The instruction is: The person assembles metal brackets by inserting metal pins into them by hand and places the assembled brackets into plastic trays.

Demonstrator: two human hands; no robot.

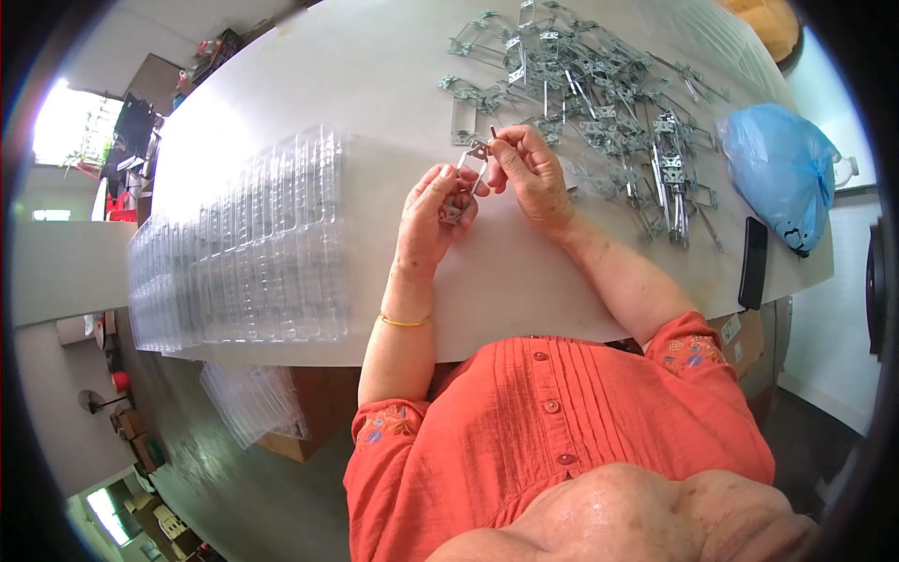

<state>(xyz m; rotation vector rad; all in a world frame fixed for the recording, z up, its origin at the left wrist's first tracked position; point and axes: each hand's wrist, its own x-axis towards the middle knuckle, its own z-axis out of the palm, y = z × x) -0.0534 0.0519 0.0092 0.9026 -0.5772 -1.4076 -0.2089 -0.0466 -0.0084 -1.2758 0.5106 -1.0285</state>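
My left hand [429, 214] is closed around the lower part of a small metal bracket frame [475, 152], which has two plates joined by bright rods. It is held up over the table, tilted, with its lower plate partly hidden by my fingers. At the frame's upper end, my right hand [531, 180] is closed, thumb and forefinger pinching a thin dark rod [493, 133]. Whether that rod is joined to the frame, I cannot tell. Just beyond my hands lies a loose pile of similar metal bracket frames [599, 108].
Clear plastic trays [243, 244] stand in rows at the left of the pale table [393, 84]. On the right are a tied blue plastic bag [777, 169] and a dark phone [752, 262] near the edge. More clear trays [253, 403] and a cardboard box [318, 412] sit below the table.
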